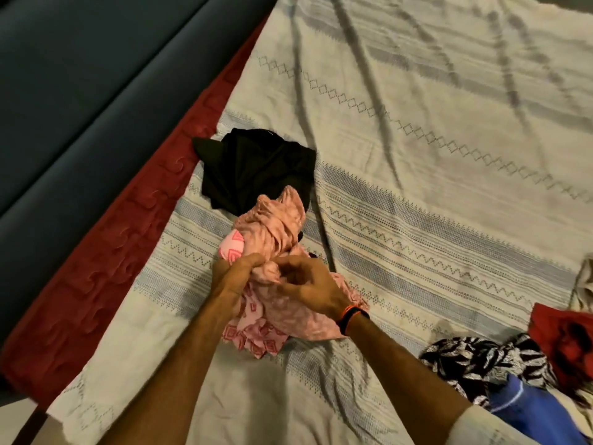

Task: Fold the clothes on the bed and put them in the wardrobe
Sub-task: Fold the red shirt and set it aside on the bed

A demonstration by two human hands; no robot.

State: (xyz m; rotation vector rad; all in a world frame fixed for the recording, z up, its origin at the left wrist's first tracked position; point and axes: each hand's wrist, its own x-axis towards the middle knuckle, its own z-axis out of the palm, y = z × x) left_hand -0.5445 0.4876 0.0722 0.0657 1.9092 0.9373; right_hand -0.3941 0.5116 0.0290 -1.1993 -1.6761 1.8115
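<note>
Bedspread [417,155] wide open right; both hands' grip bunches pink garment [276,226] near left edge.

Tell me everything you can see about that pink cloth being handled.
The pink cloth is soft, crumpled fabric, unfolded, bunched in a heap on the striped bedspread. Part is mottled plain pink; part shows darker pink squares. The left hand and right hand grip it. Its far end overlaps a black garment.

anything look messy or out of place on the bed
Nothing damaged or spilled. The clothes are just unfolded: a black garment lies crumpled near the bed's edge, the pink cloth is bunched in both hands, and a tangled pile sits at the lower right.
</note>
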